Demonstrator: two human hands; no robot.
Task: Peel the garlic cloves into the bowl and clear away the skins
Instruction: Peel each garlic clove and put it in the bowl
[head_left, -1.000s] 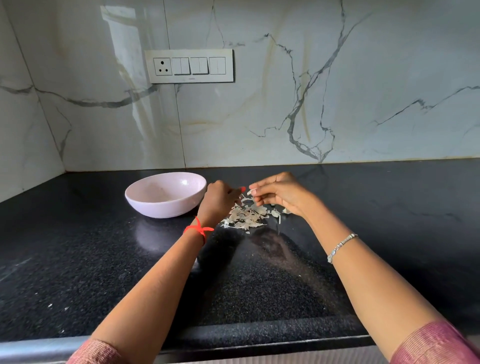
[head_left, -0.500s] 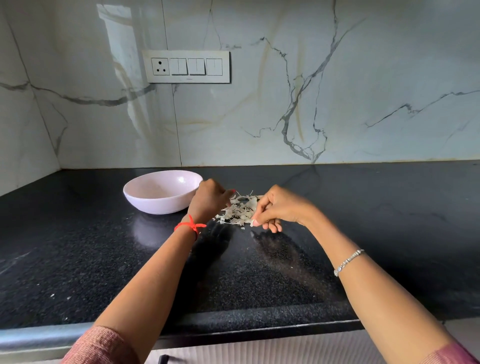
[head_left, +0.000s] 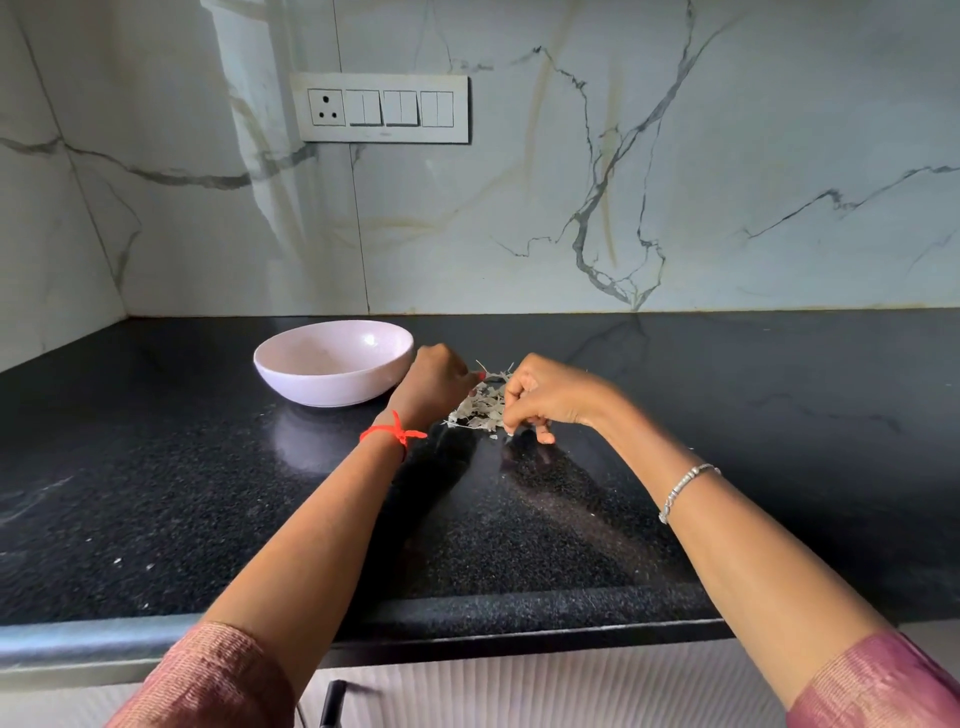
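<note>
A pale pink bowl (head_left: 332, 364) stands on the black granite counter (head_left: 208, 493) at the back left; its inside looks bare from here. Just right of it lies a small heap of papery garlic skins (head_left: 480, 408). My left hand (head_left: 434, 384) is curled into a loose fist against the heap's left edge, thumb tip touching the skins; its palm side is hidden. My right hand (head_left: 545, 400) is at the heap's right side, fingers curled downward and pinching at skins along the near edge. No whole clove is visible.
A marble backsplash with a switch and socket panel (head_left: 382, 108) rises behind the counter. Tiny skin flecks (head_left: 119, 560) dot the near left of the counter. The counter's front edge (head_left: 467, 618) runs just below my forearms.
My right hand moved from the far side of the heap round to its near right edge and curled down. The left fist stayed beside the heap. The view dipped slightly.
</note>
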